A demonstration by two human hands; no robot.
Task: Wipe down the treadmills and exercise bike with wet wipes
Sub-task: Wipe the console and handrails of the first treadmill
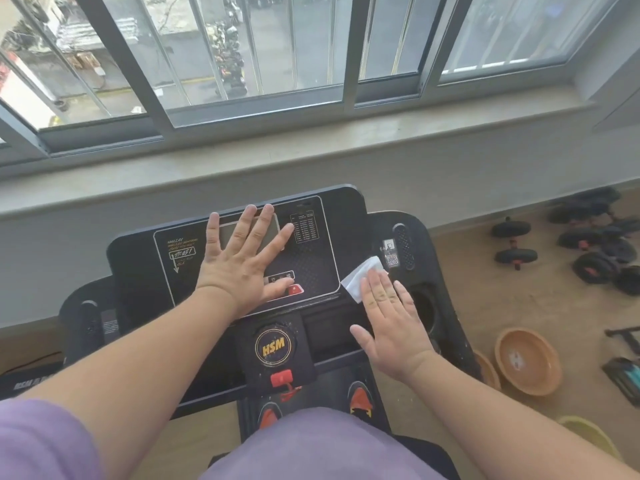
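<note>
On the black treadmill console (pixel 138 271) the left hand (pixel 239 261) lies flat, fingers spread across the display, while the right hand (pixel 391 320) (fingers straight) presses a white wet wipe (pixel 360 278) beside the panel.

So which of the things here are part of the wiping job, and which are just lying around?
Part of the job:
- treadmill console
- white wet wipe, pressed flat under the right hand
- left hand, resting flat on the display

Just lying about:
- dumbbells on the floor
- orange bowls
- window sill
</note>
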